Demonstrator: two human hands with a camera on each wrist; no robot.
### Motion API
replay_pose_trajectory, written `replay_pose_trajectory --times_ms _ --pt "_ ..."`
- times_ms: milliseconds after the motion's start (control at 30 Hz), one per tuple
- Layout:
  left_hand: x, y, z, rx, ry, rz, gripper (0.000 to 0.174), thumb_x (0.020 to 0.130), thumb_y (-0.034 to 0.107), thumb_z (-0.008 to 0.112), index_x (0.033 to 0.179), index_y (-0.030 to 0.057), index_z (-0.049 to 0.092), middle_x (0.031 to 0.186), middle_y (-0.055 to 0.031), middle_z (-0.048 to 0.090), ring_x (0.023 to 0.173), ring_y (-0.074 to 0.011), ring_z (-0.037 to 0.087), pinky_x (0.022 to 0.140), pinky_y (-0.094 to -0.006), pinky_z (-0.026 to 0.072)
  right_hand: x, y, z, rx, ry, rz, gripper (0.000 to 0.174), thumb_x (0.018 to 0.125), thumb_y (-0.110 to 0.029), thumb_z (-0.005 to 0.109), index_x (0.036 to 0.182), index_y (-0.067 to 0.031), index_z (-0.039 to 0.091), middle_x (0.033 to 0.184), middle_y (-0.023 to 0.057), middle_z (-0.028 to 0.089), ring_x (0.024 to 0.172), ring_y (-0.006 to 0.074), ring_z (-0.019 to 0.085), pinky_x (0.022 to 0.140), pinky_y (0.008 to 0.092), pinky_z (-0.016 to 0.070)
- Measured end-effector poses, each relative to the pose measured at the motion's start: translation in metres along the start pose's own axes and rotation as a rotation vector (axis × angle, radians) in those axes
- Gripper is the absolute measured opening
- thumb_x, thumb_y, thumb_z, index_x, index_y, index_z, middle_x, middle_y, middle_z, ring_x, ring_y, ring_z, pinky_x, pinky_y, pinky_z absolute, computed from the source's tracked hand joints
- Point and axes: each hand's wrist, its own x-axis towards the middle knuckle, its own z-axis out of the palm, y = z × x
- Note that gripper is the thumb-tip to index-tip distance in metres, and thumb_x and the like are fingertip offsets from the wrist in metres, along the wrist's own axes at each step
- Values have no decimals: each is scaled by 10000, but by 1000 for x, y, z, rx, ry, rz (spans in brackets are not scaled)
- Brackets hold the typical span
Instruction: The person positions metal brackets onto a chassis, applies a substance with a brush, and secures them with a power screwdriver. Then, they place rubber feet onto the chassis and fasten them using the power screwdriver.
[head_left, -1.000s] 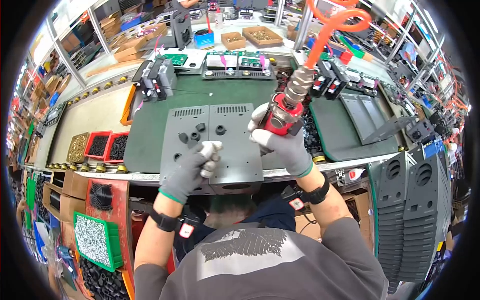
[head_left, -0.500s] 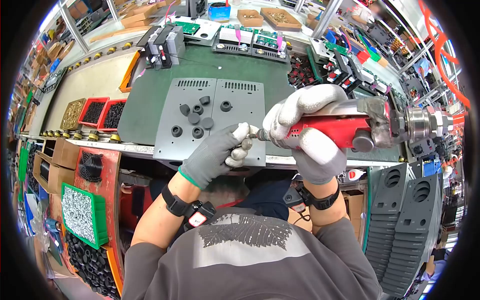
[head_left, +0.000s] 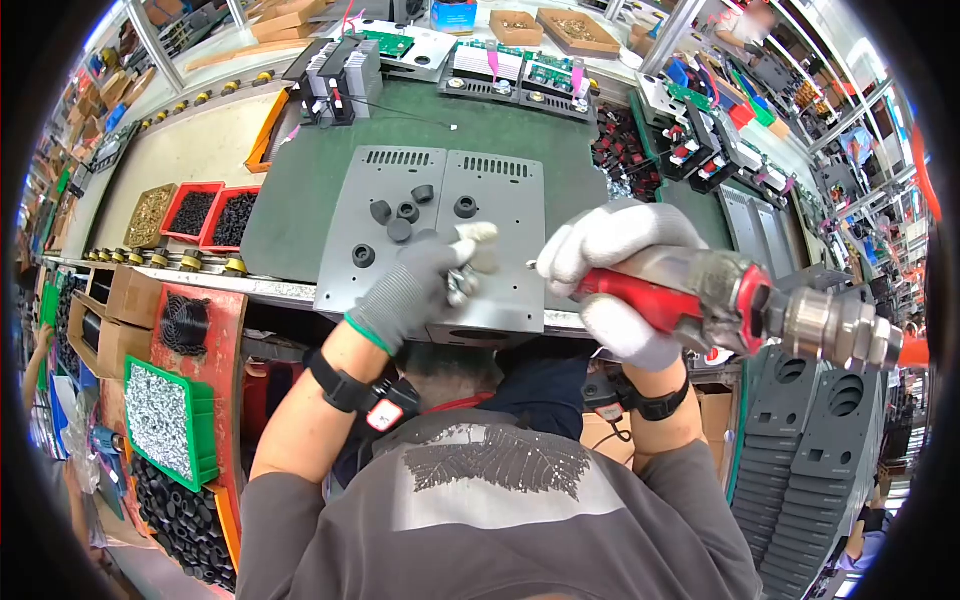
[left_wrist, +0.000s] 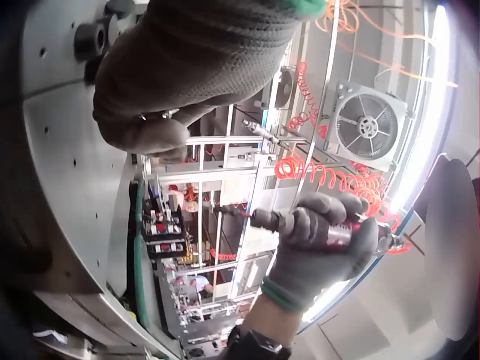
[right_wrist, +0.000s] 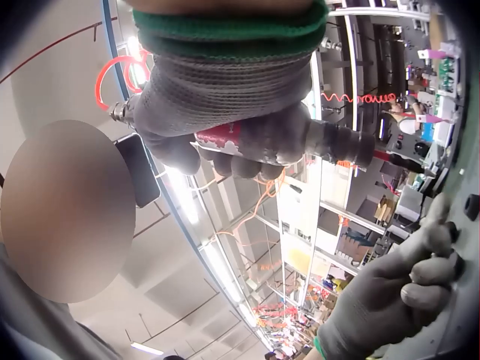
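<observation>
My gloved left hand [head_left: 405, 290] is over two grey perforated metal panels [head_left: 512, 235] lying side by side at the bench edge. Its curled fingers hold small shiny screws [head_left: 460, 287]. Black rubber feet [head_left: 408, 212] sit on the panels just beyond these fingers; the hand hides some of them. To the right, my gloved right hand [head_left: 640, 228] grips a red air screwdriver [head_left: 655, 292] lying nearly level. Its small metal tip points left at the left hand, with a gap between them. The right wrist view shows the fingers wrapped round the driver body [right_wrist: 219, 137].
Red bins of black parts [head_left: 236, 218] stand left on the bench. Circuit-board assemblies [head_left: 485, 75] line the back. A green crate of small silver parts [head_left: 208, 425] is at lower left. Stacked grey panels [head_left: 780, 440] stand at right. The orange hose [head_left: 915, 350] trails from the driver.
The driver swung down from upright to level, its tip meeting the left fingers half a second ago. Now the tip is apart from them, and the left hand has shifted slightly left.
</observation>
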Motion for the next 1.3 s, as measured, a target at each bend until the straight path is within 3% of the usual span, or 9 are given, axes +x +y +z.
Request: replay_pose_trajectory --times_ms 100,167,200,267,300,400,600,667,1300 --pt "8 23 -14 308 134 124 296 971 237 514 1194 71 617 802 5 579 606 -66 501 520 -209 432 -12 -6 7 189 198 134 307 767 -40 642 1047 -30 516 827 136 589 722 217 584 722 406 519" --pt "31 31 -22 840 235 348 311 928 284 561 1169 98 624 787 3 624 690 -102 586 584 -232 468 -17 -5 7 226 258 170 303 764 -26 627 1046 -31 517 836 138 590 721 216 584 722 405 519" --pt "39 32 -20 841 232 343 311 928 284 561 1169 98 624 787 3 624 690 -102 586 584 -232 468 -19 0 4 212 228 137 302 762 -14 622 1045 -30 517 846 138 591 722 216 585 721 403 518" --pt "56 29 1 1655 610 374 362 884 366 603 1143 114 631 874 -70 700 804 -216 669 678 -339 514 -25 4 1 194 201 110 302 760 -3 616 1045 -30 518 857 138 592 723 215 586 720 400 518" --pt "59 32 12 1752 683 227 389 845 414 630 1105 125 645 990 -113 706 914 -289 673 770 -408 512 -29 5 1 250 203 111 312 757 27 624 1052 -23 538 905 139 608 774 202 607 742 366 529" --pt "74 31 8 1903 607 112 363 824 406 652 1063 133 665 942 -103 708 877 -286 675 758 -405 515 -39 -3 6 290 271 180 314 758 44 618 1055 -22 538 906 143 608 778 203 611 736 364 528" --pt "4 -11 47 1673 234 335 266 798 339 671 1002 174 713 820 -85 705 787 -261 688 707 -389 535 -54 0 4 174 213 172 305 772 43 597 1056 -22 507 871 146 586 736 218 590 699 388 511" --pt "-7 -34 47 1687 148 394 294 807 362 684 1041 184 692 756 -63 688 745 -263 681 663 -393 525 -56 3 14 468 335 245 283 772 95 621 1033 -1 565 954 113 630 848 171 630 781 321 542" --pt "1 -69 28 1713 99 471 291 765 347 727 923 122 632 731 -79 659 727 -294 663 622 -419 496 -56 47 30 280 314 470 264 743 69 652 986 -19 595 886 39 625 814 110 594 738 274 500"
